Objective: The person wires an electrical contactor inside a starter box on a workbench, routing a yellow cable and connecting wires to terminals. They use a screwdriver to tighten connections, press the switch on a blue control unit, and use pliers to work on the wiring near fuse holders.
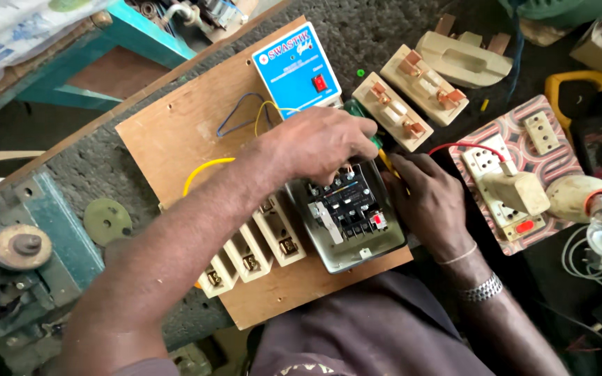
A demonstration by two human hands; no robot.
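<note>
Both hands work at frame centre: left hand (325, 143) closed around a green screwdriver (358, 111), right hand (430, 198) steadying the open grey switch box (346, 216) on the wooden board (176, 132). Some wires look connected; the cover is off.

The left hand (325, 143) hides its tool's handle and the grey switch box's (348, 212) top terminals.
</note>
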